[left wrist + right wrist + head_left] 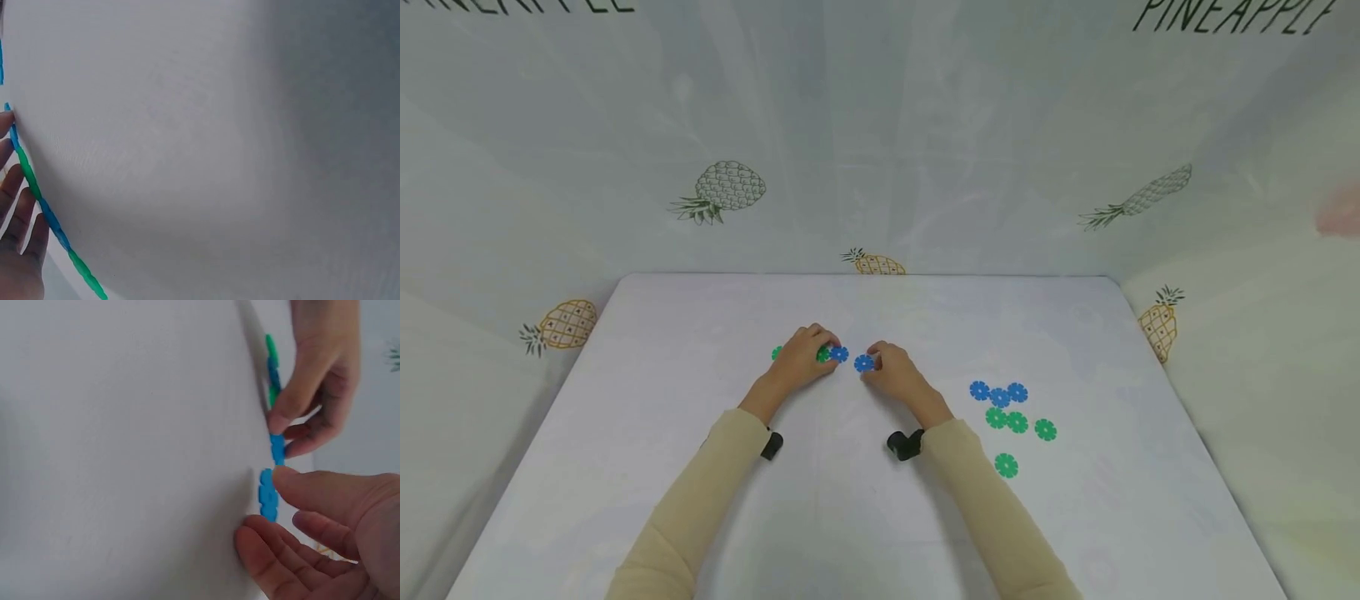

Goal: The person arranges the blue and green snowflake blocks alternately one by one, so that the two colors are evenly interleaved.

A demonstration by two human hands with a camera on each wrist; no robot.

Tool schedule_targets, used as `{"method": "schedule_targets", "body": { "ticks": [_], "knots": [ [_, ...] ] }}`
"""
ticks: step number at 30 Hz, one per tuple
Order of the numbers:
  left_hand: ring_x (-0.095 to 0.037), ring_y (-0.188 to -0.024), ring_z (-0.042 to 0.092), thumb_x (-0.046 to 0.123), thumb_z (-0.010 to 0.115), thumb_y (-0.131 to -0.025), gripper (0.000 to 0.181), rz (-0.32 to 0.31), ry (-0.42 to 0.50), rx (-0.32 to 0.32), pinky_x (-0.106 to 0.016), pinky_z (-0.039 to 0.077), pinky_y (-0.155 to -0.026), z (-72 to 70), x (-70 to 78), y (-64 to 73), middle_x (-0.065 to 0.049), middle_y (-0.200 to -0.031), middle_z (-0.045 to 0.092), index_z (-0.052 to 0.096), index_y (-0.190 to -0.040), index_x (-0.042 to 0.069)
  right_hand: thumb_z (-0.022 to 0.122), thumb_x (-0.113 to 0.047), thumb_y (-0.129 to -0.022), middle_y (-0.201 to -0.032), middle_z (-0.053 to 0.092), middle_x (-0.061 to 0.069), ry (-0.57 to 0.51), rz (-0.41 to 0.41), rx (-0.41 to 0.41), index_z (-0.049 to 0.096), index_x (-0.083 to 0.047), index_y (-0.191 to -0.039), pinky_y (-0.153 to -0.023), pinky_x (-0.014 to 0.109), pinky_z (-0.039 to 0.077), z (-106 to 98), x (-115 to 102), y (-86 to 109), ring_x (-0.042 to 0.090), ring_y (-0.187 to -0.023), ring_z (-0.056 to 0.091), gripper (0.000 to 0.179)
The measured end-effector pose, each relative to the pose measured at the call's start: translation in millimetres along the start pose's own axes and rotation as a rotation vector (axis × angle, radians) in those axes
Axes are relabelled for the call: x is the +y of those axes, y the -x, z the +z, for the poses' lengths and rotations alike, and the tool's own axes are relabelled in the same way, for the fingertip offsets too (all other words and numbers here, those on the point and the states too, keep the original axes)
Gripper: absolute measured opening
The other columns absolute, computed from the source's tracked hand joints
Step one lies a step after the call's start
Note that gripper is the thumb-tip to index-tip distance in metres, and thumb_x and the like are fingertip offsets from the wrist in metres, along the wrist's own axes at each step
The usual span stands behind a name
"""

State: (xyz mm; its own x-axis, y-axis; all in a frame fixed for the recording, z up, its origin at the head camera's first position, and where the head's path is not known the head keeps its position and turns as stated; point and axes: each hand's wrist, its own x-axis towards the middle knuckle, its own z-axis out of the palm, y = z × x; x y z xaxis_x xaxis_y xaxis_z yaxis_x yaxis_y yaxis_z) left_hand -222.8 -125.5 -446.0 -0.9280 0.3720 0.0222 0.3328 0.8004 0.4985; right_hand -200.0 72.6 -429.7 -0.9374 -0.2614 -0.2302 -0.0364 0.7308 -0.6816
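My left hand (pixel 801 358) grips a row of flat, notched flower-shaped plastic discs, green and blue by turns. At the row's right end is a blue disc (pixel 839 354), with a green disc (pixel 823 354) beside it; the palm hides part of the row in the head view. The left wrist view shows the row (pixel 53 222) edge-on along the fingers. A separate blue disc (pixel 863 363) is pinched between thumb and fingers of my right hand (pixel 897 375). A small gap parts this disc (pixel 268 495) from the row's blue end (pixel 277 449) in the right wrist view.
Three loose blue discs (pixel 999 397) lie close together on the white table (pixel 820 517), right of my right hand. Several green discs (pixel 1017 422) lie just nearer. A pale curtain (pixel 880 133) with printed pineapples rises behind the table's far edge.
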Motion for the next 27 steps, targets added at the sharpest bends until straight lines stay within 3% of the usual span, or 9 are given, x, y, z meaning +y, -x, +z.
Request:
{"method": "schedule_targets", "body": {
  "ticks": [5, 12, 20, 27],
  "knots": [
    [-0.029, -0.11, 0.048, 0.023, 0.069, -0.083, 0.029, -0.006, 0.005, 0.003, -0.043, 0.041, -0.097, -0.9, -0.1, -0.2, -0.009, -0.114, 0.056, 0.063, -0.109, 0.013, 0.067, -0.016, -0.085, -0.105, 0.059, 0.011, -0.076, -0.042, 0.024, 0.053, -0.004, -0.123, -0.085, 0.035, 0.049, -15, 10, 27.9, 0.02, -0.094, 0.055, 0.042],
    [-0.028, -0.11, 0.047, 0.023, 0.068, -0.084, 0.029, -0.009, 0.003, -0.012, -0.043, 0.041, -0.097, -1.5, -1.4, 0.7, -0.008, -0.116, 0.055, 0.062, -0.11, 0.013, 0.068, -0.021, -0.084, -0.116, 0.059, 0.011, -0.078, -0.041, 0.112, 0.056, -0.007, -0.122, -0.088, 0.042, 0.047, -39, 37, 87.8, 0.026, -0.107, 0.054, 0.042],
    [-0.028, -0.11, 0.046, 0.022, 0.068, -0.084, 0.029, -0.013, 0.011, -0.019, -0.043, 0.041, -0.097, -1.9, 0.3, 1.2, -0.009, -0.117, 0.055, 0.062, -0.11, 0.012, 0.068, -0.021, -0.084, -0.121, 0.055, 0.014, -0.03, 0.112, 0.186, 0.058, -0.006, -0.118, -0.091, 0.048, 0.044, -50, 76, 154.6, 0.032, -0.115, 0.049, 0.039],
    [-0.028, -0.109, 0.047, 0.023, 0.068, -0.083, 0.028, -0.013, 0.004, -0.018, -0.042, 0.041, -0.096, -0.5, 1.1, 0.0, -0.009, -0.116, 0.055, 0.062, -0.109, 0.013, 0.072, -0.018, -0.079, -0.121, 0.048, 0.025, 0.106, 0.236, 0.259, 0.058, 0.0, -0.116, -0.092, 0.054, 0.04, -43, 99, 191.4, 0.042, -0.114, 0.041, 0.043]
  ]
}}
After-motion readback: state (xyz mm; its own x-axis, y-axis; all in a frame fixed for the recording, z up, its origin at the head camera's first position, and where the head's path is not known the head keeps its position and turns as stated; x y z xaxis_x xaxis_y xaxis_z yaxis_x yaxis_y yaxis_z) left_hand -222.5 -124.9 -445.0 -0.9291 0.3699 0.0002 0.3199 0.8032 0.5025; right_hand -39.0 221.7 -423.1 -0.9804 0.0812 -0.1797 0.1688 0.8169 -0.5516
